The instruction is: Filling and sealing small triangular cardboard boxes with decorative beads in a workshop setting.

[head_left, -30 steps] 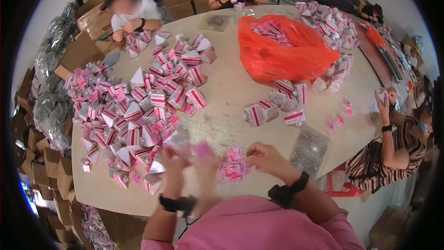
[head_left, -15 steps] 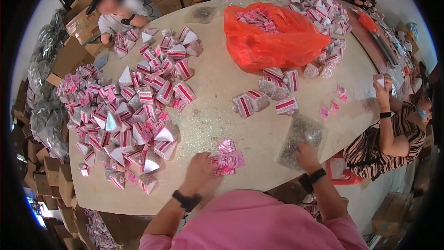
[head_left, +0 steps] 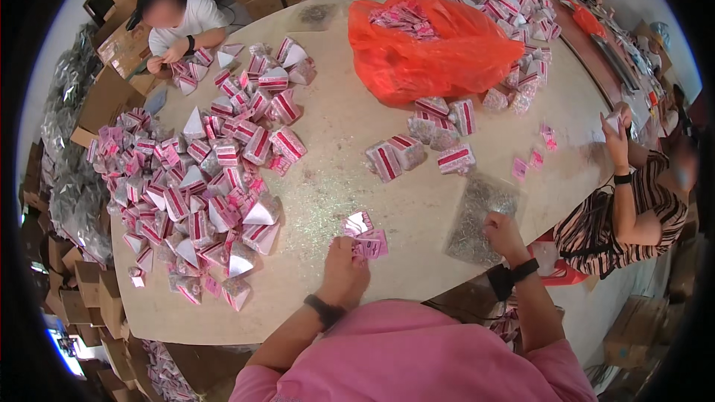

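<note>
My left hand (head_left: 346, 274) is closed at the near left edge of a small pile of pink printed cards (head_left: 376, 244), its fingertips pinching a card there. My right hand (head_left: 505, 234) hovers at or just over a flat clear tray or bag (head_left: 460, 234) filled with many tiny silvery pieces. Its fingers are drawn together; whatever they hold is too small to make out. A dark band circles each wrist.
A big heap of wedge-shaped pink-and-white packets (head_left: 197, 201) covers the left of the table (head_left: 328, 283). Several more packets (head_left: 454, 158) lie ahead, near a red plastic bag (head_left: 424, 67) of pink cards. Loose pink cards (head_left: 520, 169) lie right. Co-workers sit around the table.
My left hand has moved slightly right and closed at the pink cards, which have shifted. My right hand has moved a little up and right over the silvery pieces. The view has shifted slightly.
</note>
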A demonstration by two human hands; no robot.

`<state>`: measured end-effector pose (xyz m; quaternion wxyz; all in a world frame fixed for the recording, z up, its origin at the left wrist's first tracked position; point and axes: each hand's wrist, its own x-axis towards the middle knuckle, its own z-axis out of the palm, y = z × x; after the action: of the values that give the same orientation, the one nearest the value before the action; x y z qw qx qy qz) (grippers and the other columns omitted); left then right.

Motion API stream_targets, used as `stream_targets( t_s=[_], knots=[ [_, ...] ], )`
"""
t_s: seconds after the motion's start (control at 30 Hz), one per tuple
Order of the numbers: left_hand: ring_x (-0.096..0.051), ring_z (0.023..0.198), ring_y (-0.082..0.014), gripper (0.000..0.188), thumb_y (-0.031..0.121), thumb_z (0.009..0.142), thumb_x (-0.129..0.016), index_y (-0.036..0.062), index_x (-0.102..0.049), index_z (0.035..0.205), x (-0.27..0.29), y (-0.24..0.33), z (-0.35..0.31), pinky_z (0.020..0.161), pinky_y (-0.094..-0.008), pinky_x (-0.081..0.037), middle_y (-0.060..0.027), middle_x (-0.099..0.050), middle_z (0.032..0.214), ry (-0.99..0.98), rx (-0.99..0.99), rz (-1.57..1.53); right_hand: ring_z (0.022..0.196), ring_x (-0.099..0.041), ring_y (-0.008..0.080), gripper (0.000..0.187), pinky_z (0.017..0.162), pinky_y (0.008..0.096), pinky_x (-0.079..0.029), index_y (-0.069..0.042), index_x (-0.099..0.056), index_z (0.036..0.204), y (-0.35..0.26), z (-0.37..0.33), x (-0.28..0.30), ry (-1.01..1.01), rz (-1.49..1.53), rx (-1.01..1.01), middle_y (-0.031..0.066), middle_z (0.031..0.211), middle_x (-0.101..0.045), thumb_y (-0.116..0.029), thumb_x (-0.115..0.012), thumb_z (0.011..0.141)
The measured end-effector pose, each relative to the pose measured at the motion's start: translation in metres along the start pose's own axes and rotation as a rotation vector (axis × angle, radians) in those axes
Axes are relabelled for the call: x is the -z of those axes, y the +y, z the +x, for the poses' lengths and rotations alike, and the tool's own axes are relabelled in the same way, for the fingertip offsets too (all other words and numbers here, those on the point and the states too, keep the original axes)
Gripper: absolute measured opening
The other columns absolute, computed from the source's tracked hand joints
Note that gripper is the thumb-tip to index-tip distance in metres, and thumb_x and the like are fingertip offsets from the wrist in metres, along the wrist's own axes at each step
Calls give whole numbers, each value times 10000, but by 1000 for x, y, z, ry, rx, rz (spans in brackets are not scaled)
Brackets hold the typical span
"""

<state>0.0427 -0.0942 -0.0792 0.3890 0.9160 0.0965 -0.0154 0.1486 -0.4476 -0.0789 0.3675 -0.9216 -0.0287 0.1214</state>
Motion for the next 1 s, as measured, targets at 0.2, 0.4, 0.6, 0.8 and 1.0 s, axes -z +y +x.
stream_targets(
  t_s=[0.2, 0.4, 0.6, 0.8, 1.0],
  knots=[
    [-602, 740, -197, 257, 61, 740, -683, -14, -592, 968, 18, -19, 6, 660, -307, -494, -117, -617, 849, 67, 88, -222, 653, -594, 254, 122, 611, 332, -458, 4, -615, 815, 1, 2, 7, 9, 132, -82, 159, 689, -596, -8, -574, 701],
    [-547, 679, -62, 116, 66, 825, -618, -9, -611, 913, 42, -3, 8, 599, -231, -453, -10, -597, 754, -18, 268, -530, 691, -614, 215, 222, 635, 319, -472, -8, -654, 909, 0, -1, 9, -6, 138, -133, 148, 755, -641, 18, -567, 706],
    [-552, 712, -64, 101, 65, 876, -541, 7, -610, 920, 43, -17, 7, 675, -229, -451, -12, -609, 798, -26, 247, -720, 686, -621, 205, 237, 622, 318, -478, -4, -651, 940, 14, -1, 2, -49, 118, -198, 150, 800, -651, -15, -539, 732],
    [-575, 774, -89, 208, 68, 874, -511, -4, -600, 1048, 52, -4, 5, 720, -248, -465, -22, -636, 899, -73, 294, -917, 740, -613, 345, 191, 657, 386, -490, -8, -634, 865, 19, -5, -13, 62, -99, 52, 217, 872, -625, 4, -532, 704],
    [-589, 785, -98, 241, 67, 873, -507, -6, -587, 1088, 59, 5, 0, 727, -250, -465, -34, -638, 943, -117, 278, -979, 808, -579, 404, 77, 720, 447, -474, 3, -581, 769, 7, -6, -21, 91, -454, 174, 218, 824, -603, -8, -526, 715]
  ],
)
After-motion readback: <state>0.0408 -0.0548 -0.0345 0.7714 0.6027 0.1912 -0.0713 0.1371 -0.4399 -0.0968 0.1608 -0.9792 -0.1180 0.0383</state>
